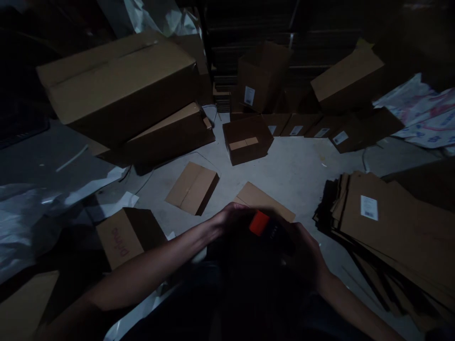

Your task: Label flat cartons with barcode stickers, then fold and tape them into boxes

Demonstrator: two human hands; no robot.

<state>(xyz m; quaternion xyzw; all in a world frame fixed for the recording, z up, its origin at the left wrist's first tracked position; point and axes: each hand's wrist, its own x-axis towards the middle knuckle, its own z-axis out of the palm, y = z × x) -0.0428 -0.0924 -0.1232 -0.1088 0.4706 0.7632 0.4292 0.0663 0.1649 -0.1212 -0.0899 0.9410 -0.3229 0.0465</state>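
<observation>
My left hand (229, 216) grips the left side of a dark box (276, 235) held low in front of my body. The box has a bright orange-red patch and small pale print on its face; its lower part melts into shadow. My right hand (308, 244) is closed round its right side. Most of the fingers on both hands are hidden or too dark to make out. Just beyond the held box, a flat cardboard box (263, 200) lies on the floor, with another small closed carton (192, 187) to its left.
Large cartons (128, 80) are stacked at the back left. Labelled cartons (296, 124) line the back, with an open-topped box (263, 76) above them. Flattened cardboard (401, 227) is piled at right. Plastic wrap (17, 222) and a marked carton (121, 239) lie left.
</observation>
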